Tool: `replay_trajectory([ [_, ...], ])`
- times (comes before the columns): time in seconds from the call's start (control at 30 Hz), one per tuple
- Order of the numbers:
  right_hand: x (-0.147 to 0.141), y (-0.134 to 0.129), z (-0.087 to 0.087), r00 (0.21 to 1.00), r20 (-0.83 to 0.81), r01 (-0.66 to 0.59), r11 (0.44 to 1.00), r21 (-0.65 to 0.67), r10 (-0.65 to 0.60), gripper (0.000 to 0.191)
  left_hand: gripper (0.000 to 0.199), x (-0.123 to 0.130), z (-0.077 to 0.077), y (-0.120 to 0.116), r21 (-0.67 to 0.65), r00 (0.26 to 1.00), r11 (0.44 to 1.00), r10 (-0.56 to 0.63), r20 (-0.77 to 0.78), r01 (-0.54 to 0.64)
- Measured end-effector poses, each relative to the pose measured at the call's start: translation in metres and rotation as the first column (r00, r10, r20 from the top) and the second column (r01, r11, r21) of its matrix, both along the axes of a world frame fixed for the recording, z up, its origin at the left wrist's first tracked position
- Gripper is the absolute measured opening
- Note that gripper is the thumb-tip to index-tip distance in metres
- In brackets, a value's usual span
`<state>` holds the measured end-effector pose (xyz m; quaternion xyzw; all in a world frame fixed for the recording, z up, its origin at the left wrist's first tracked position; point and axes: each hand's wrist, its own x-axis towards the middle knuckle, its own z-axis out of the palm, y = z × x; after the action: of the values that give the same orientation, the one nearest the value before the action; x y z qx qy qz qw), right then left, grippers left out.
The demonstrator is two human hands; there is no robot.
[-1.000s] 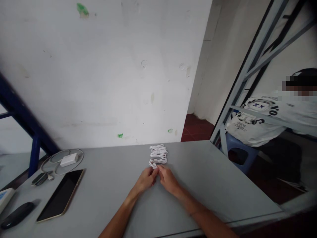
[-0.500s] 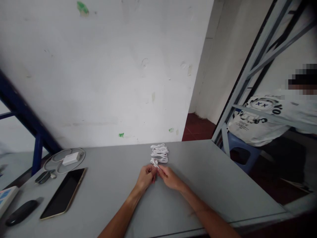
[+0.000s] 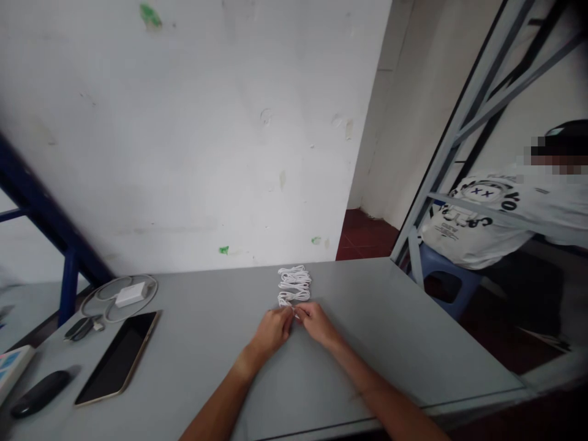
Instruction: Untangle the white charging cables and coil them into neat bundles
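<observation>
White cable point(image 3: 294, 285) in a flat looped bundle near the far edge of the grey bench point(image 3: 390, 331), its near end pinched by the left hand point(image 3: 273, 332) and the right hand point(image 3: 318, 324): fingers closed in a narrow grip, hands almost touching. Farther left on the bench, a white power adapter point(image 3: 131, 294), a dark tablet point(image 3: 118, 358) and a black computer mouse point(image 3: 41, 394). Beyond the bench at right, a seated person point(image 3: 478, 226) in a white printed shirt, on a blue plastic stool point(image 3: 434, 262).
</observation>
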<state>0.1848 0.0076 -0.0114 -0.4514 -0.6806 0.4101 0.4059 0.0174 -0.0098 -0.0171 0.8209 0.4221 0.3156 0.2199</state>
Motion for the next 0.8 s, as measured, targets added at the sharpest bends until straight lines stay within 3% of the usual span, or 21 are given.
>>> replay_trajectory([
  [0.13,0.007,-0.002,0.004,0.993,-0.114,-0.039,0.987,-0.155,0.021,0.03,0.036,-0.012,0.003,0.008,-0.205,0.982,0.979,0.032,0.184,0.007],
  [0.27,0.006,-0.008,0.01,0.887,-0.461,-0.213,0.897,-0.388,0.011,0.027,0.053,-0.023,0.004,0.013,-0.413,0.914,0.905,0.076,0.399,0.105],
  [0.37,0.0,-0.014,0.014,0.804,-0.594,-0.343,0.81,-0.476,-0.008,0.028,0.058,-0.017,0.006,0.011,-0.443,0.859,0.877,0.076,0.506,0.183],
  [0.47,-0.005,-0.017,0.017,0.782,-0.622,-0.371,0.772,-0.515,-0.04,0.029,0.055,-0.006,0.009,0.008,-0.412,0.824,0.899,0.12,0.554,0.146],
  [0.6,-0.007,-0.019,0.019,0.838,-0.545,-0.33,0.814,-0.477,0.02,0.029,0.051,-0.001,0.011,0.006,-0.405,0.852,0.914,0.186,0.49,0.033],
  [0.8,-0.004,-0.023,0.023,0.958,-0.252,-0.222,0.914,-0.339,0.139,0.032,0.045,-0.004,0.012,0.007,-0.372,0.877,0.925,0.238,0.417,-0.074],
])
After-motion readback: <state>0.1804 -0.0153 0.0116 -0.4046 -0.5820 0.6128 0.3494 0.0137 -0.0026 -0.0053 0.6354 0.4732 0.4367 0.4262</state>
